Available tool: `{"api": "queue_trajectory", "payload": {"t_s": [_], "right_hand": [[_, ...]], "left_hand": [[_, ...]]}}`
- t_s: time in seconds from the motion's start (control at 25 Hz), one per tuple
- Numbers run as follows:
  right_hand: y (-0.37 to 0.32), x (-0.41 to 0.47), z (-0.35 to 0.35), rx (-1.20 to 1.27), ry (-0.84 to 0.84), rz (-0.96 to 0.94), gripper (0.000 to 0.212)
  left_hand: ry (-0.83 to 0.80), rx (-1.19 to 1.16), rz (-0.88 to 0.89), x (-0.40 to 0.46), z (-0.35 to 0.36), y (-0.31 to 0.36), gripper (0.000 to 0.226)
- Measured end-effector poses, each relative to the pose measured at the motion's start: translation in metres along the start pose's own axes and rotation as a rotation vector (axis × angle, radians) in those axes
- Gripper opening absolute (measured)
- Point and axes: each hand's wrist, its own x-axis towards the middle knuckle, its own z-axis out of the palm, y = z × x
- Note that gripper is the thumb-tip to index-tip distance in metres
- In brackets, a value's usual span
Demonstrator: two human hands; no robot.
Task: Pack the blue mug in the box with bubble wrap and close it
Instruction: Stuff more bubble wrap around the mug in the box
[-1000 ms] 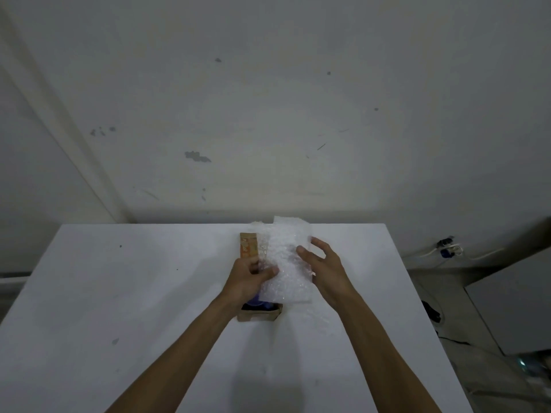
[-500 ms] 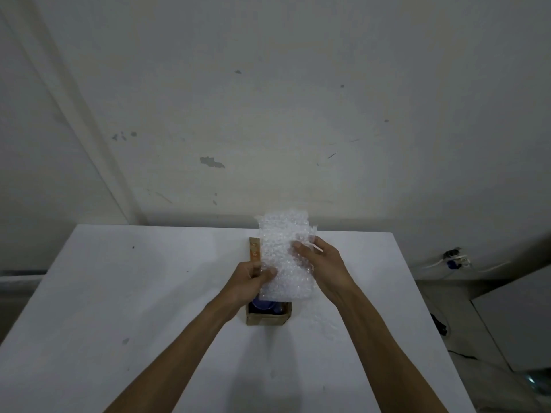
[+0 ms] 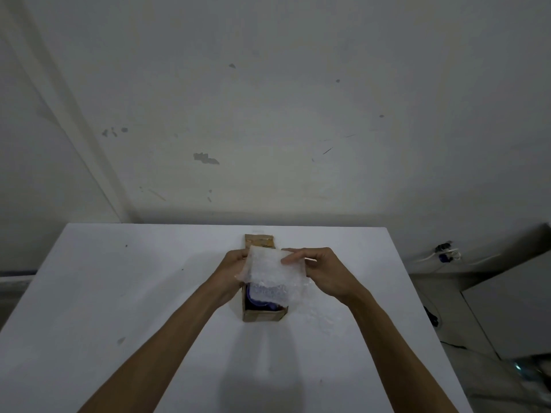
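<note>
A small brown cardboard box (image 3: 262, 315) stands open in the middle of the white table (image 3: 119, 293), its far flap (image 3: 258, 241) upright. The blue mug (image 3: 259, 299) sits inside, partly visible under the wrap. A sheet of clear bubble wrap (image 3: 272, 272) is held over the box mouth, folded down low. My left hand (image 3: 232, 266) pinches its left edge beside the box. My right hand (image 3: 322, 269) grips its top right corner.
A scuffed white wall rises right behind the table's far edge. To the right, on the floor, lie cables and a plug (image 3: 445, 253), a grey panel (image 3: 507, 305) and a crumpled plastic bag (image 3: 530, 368).
The bubble wrap stood tall above the box; both hands have brought it down and folded it over the box mouth and the mug.
</note>
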Motion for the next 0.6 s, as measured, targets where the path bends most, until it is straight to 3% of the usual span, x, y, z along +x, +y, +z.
{"api": "queue_trajectory", "payload": {"t_s": [0.04,0.16,0.32,0.4,0.52,0.6], "right_hand": [[0.002,0.001,-0.001,-0.049,0.012,-0.021,0.026],[0.008,0.004,-0.002,-0.173,0.051,-0.056,0.037],[0.008,0.005,-0.003,-0.134,0.075,0.043,0.039],[0.006,0.004,-0.003,-0.142,0.082,0.073,0.023],[0.009,0.005,0.000,-0.178,0.016,0.104,0.037],[0.014,0.007,0.003,-0.228,0.064,0.073,0.028]], "left_hand": [[0.009,-0.035,-0.033,0.002,-0.001,0.001,0.008],[-0.019,-0.156,-0.145,0.003,0.000,0.003,0.038],[-0.113,0.035,0.009,-0.001,-0.003,-0.008,0.043],[-0.123,0.036,0.035,-0.001,-0.004,-0.013,0.046],[-0.103,0.031,0.043,0.000,0.000,-0.014,0.046],[-0.105,0.077,0.050,-0.003,0.001,-0.016,0.049]]}}
